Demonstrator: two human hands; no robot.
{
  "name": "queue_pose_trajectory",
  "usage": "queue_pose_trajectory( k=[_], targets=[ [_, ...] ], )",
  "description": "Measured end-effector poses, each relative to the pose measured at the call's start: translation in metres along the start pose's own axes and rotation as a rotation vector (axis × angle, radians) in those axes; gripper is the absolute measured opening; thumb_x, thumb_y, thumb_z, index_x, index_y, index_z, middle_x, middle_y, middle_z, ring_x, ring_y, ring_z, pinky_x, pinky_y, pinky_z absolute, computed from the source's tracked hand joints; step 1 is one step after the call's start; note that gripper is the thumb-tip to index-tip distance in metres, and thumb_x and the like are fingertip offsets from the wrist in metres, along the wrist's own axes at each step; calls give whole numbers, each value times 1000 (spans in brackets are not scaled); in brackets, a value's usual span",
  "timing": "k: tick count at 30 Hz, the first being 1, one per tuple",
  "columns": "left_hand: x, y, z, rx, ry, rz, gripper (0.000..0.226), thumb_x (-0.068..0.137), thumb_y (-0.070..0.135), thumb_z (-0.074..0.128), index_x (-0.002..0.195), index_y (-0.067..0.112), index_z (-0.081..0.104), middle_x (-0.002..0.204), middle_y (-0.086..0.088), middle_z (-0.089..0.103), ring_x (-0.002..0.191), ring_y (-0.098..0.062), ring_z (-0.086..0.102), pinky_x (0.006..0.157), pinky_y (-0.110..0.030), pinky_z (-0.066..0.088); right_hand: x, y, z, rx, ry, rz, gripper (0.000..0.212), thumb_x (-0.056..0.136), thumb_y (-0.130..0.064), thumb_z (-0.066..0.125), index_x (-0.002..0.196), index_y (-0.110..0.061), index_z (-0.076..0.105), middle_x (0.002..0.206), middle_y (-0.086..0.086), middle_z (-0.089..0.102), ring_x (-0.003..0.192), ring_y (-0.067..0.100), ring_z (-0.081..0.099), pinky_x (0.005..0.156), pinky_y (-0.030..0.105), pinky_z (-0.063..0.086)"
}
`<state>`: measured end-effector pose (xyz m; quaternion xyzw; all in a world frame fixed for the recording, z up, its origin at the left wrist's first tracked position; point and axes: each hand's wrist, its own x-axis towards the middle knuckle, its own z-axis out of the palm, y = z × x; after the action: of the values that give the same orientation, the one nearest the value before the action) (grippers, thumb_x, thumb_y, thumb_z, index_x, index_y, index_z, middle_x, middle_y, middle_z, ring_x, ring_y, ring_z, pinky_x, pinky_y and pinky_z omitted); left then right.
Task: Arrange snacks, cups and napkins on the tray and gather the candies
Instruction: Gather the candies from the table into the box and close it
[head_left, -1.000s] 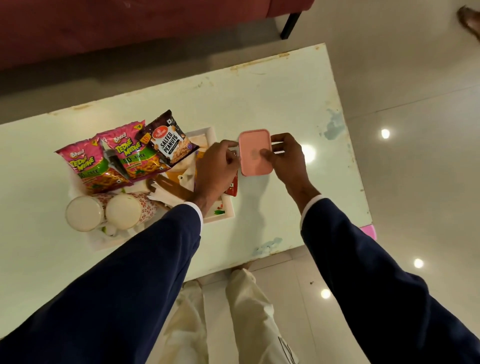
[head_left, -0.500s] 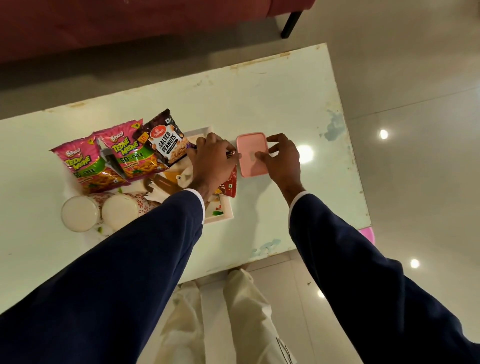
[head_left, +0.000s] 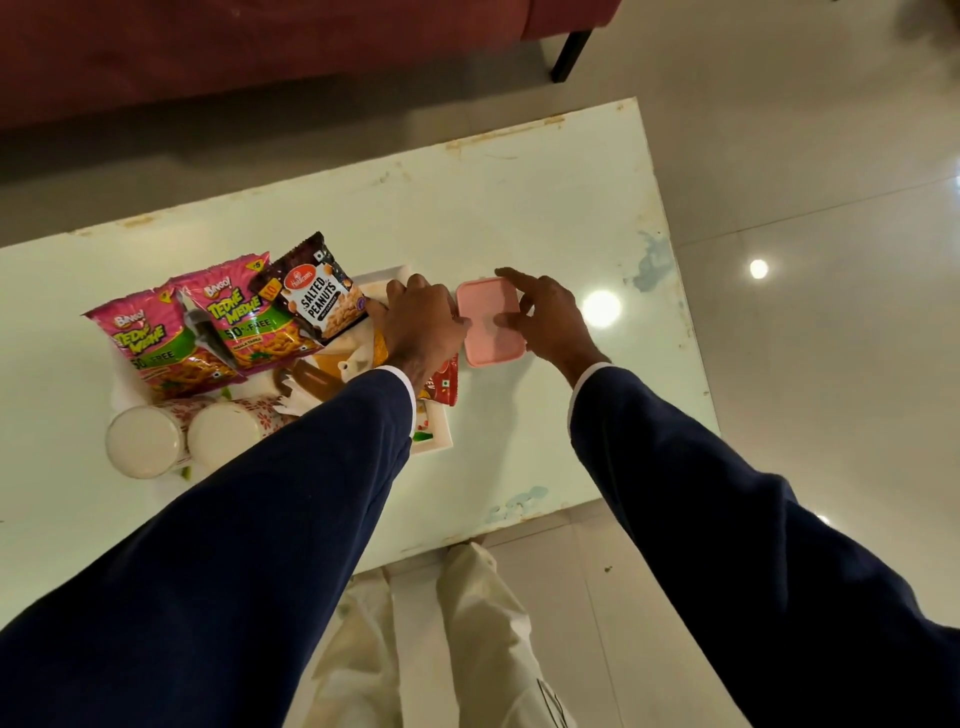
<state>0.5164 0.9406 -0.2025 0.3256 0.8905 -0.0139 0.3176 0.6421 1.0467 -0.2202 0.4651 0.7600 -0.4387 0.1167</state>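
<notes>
Two hands on one pink lidded box (head_left: 491, 322): our right hand (head_left: 545, 325) lays straight fingers (head_left: 511, 278) on its lid, our left hand (head_left: 423, 325) curls round its left edge. Box sits on the worktop (head_left: 545, 208), just right of the white tray (head_left: 434, 441) holding snack packets (head_left: 228, 322) and cups (head_left: 143, 441).

The white table (head_left: 519, 208) carries two things — a tray (head_left: 434, 441), a pink box (head_left: 491, 338).

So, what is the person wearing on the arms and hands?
Both arms are covered by long dark navy blue sleeves of a plain cloth, the left sleeve and the right sleeve. A narrow white cuff shows at each wrist. The left hand and the right hand are bare: no gloves are visible.
</notes>
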Motion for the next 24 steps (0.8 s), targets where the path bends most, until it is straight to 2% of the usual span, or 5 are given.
queue_pose_trajectory(
  k=[4, 9, 13, 18, 24],
  targets=[
    [4, 3, 1, 31, -44, 10, 35, 93, 43, 65, 116, 18, 68, 129, -9, 58, 132, -34, 43, 111, -63, 24, 5, 5, -6, 113, -57, -20, 63, 82, -16, 77, 140, -31, 56, 105, 14, 59, 100, 34, 63, 76, 51, 60],
    [6, 0, 0, 24, -76, 3, 35, 92, 44, 65, 116, 19, 68, 129, -9, 58, 132, -35, 43, 112, -63, 24, -1, 6, 5, 130, 32, -10, 61, 83, -19, 75, 139, -33, 55, 98, 1, 57, 96, 21, 59, 89, 46, 55],
    [10, -4, -6, -52, -72, 7, 44, 85, 46, 75, 120, 23, 62, 123, -5, 66, 129, -34, 46, 107, -57, 27, -13, 8, 17, 234, 99, 129, 41, 85, -35, 73, 120, -24, 55, 102, 4, 63, 92, 27, 64, 81, 50, 58],
    [8, 0, 4, -83, -47, 145, 68, 92, 31, 71, 149, 40, 36, 122, -2, 70, 127, -32, 50, 99, -53, 27, -24, 11, 27, 134, -21, 301, 53, 92, -68, 42, 102, -16, 46, 94, 6, 66, 65, 30, 71, 66, 50, 62],
    [9, -3, 19, -121, -7, 144, 55, 96, 28, 65, 144, 43, 43, 119, -3, 71, 123, -30, 52, 101, -53, 24, -28, 12, 36, 139, 52, 196, 47, 99, -60, 35, 95, -14, 46, 91, 9, 64, 78, 37, 63, 70, 56, 59]
  ],
)
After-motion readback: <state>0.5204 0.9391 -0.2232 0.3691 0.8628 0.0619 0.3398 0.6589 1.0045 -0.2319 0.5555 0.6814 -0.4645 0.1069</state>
